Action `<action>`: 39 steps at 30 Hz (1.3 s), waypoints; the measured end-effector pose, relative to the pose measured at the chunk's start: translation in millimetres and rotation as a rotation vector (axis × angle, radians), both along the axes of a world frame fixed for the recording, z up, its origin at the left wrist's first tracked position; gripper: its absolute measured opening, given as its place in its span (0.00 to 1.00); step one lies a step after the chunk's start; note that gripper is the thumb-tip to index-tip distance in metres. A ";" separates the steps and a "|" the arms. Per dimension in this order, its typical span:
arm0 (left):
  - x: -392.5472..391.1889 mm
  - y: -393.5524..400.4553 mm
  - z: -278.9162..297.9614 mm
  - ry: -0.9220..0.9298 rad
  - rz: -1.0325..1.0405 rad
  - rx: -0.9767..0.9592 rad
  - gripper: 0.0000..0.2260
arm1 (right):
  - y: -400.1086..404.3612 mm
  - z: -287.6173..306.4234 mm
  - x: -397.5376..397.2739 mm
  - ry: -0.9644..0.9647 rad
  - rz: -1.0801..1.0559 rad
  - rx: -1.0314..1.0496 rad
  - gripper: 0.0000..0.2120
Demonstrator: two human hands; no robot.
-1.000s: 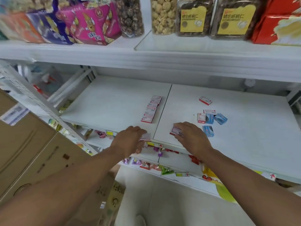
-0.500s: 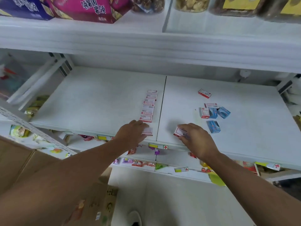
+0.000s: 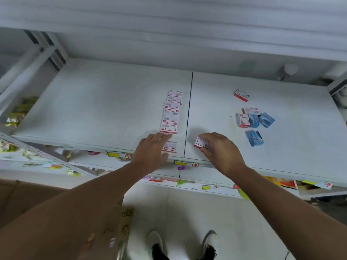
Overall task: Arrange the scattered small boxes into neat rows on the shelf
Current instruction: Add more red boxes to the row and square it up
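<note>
A straight row of several red-and-white boxes (image 3: pixel 171 112) lies flat on the white shelf (image 3: pixel 105 102), just left of the centre seam. My left hand (image 3: pixel 152 150) rests at the row's near end, fingers on one more red-and-white box (image 3: pixel 170 146) that lies flat by the shelf's front edge. My right hand (image 3: pixel 220 150) pinches another red-and-white box (image 3: pixel 201 142) just right of the seam. Further right lie scattered boxes: a lone red one (image 3: pixel 241 94), a red pair (image 3: pixel 243 120), and three blue ones (image 3: pixel 266 120), (image 3: pixel 254 138).
The upper shelf's front lip (image 3: pixel 169 23) hangs overhead. Price tags (image 3: pixel 120 154) line the front edge. Lower shelves hold coloured packets (image 3: pixel 16 113). A cardboard carton (image 3: pixel 47 212) stands at lower left. My shoes (image 3: pixel 208 243) are on the tiled floor.
The view has tilted down, dropping the upper shelf's goods out of sight. Both hands stay at the shelf's front edge; the right hand has lifted its box slightly.
</note>
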State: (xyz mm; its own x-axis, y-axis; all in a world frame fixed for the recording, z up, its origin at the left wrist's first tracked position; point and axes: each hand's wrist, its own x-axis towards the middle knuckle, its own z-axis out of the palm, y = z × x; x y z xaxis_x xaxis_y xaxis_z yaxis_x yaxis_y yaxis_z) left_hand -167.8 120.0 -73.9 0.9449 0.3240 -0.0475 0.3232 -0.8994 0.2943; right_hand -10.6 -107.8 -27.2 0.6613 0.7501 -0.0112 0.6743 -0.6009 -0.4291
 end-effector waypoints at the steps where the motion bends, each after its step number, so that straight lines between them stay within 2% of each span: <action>1: -5.4 -1.2 0.9 -0.034 0.046 -0.033 0.30 | 8.9 -0.2 -1.3 -0.002 0.013 0.002 0.19; 4: -25.1 0.1 -1.0 -0.148 0.190 -0.098 0.24 | 38.6 -1.6 -7.8 -0.015 0.059 0.004 0.18; 7: -45.2 3.8 -8.4 -0.184 0.249 -0.120 0.20 | 66.9 -7.2 -16.0 -0.020 0.106 -0.002 0.19; 13: -63.6 7.0 -19.8 -0.220 0.263 -0.145 0.18 | 107.1 -26.3 -19.5 0.047 0.130 0.006 0.19; 18: -64.3 7.4 -24.4 -0.248 0.263 -0.169 0.17 | 125.5 -31.0 -17.7 0.022 0.154 -0.051 0.19; 23: -62.9 7.3 -24.9 -0.274 0.258 -0.176 0.16 | 129.3 -33.1 -18.1 0.024 0.144 -0.038 0.20; 28: -62.6 6.6 -25.6 -0.300 0.234 -0.166 0.15 | 122.9 -37.8 -21.0 -0.008 0.171 -0.009 0.14; 32: -58.7 2.9 -19.4 -0.309 0.235 -0.179 0.15 | 112.9 -36.5 -27.9 -0.015 0.097 0.052 0.14; 35: -51.5 -2.8 -9.9 -0.291 0.290 -0.292 0.18 | 100.5 -29.1 -37.7 0.102 -0.076 0.141 0.16; 39: -33.9 -18.4 6.4 -0.273 0.514 -0.699 0.24 | 81.2 -24.4 -63.9 0.373 -0.217 0.323 0.18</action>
State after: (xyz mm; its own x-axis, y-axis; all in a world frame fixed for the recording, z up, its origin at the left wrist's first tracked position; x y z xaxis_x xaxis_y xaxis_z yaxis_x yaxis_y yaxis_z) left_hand -201.8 101.6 -67.4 0.6989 0.6901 -0.1879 0.4745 -0.2508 0.8438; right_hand -74.5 -26.6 -51.6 0.7965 0.6010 -0.0665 0.3157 -0.5072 -0.8020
